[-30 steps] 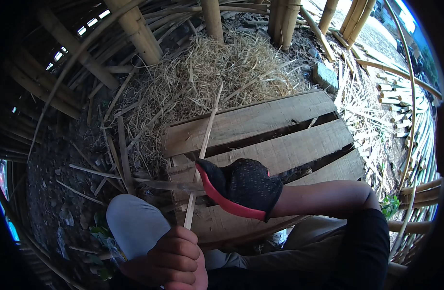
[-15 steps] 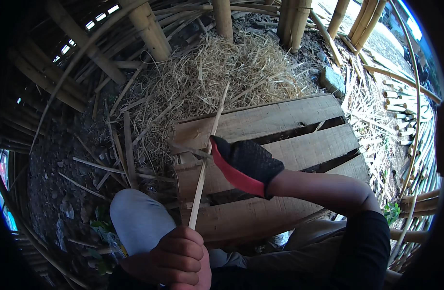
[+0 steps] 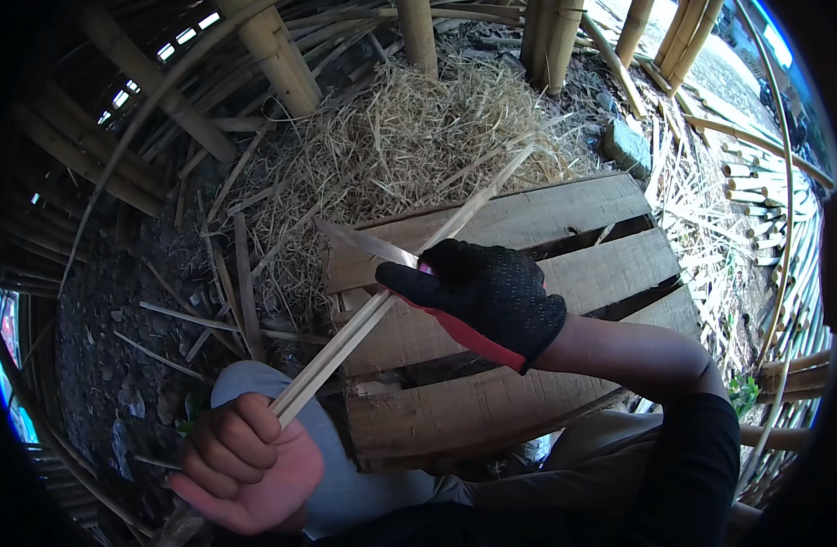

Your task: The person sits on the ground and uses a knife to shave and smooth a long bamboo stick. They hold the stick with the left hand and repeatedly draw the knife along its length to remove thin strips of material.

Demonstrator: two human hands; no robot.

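A long pale bamboo strip [image 3: 334,358] slants from the lower left up to the right, over a slatted wooden crate-like bench [image 3: 491,401]. Its lower end sits in the fist of my bare left hand [image 3: 247,467], beside my left knee. My right hand [image 3: 491,301], in a black and red glove, is closed round a knife whose handle is mostly hidden. The knife blade [image 3: 371,242] points up and left, crossing near the strip. My gloved thumb lies along the strip; whether the blade's edge touches it, I cannot tell.
A heap of straw-like shavings [image 3: 418,137] lies beyond the bench. Thick bamboo posts [image 3: 418,36] stand behind it. A stone block [image 3: 626,149] rests at the far right, and several cut bamboo poles [image 3: 765,201] are stacked further right. Loose strips [image 3: 186,315] litter the ground at left.
My left hand has moved left, and the strip has swung from nearly upright to a diagonal. The right hand has turned, and more of the knife blade shows.
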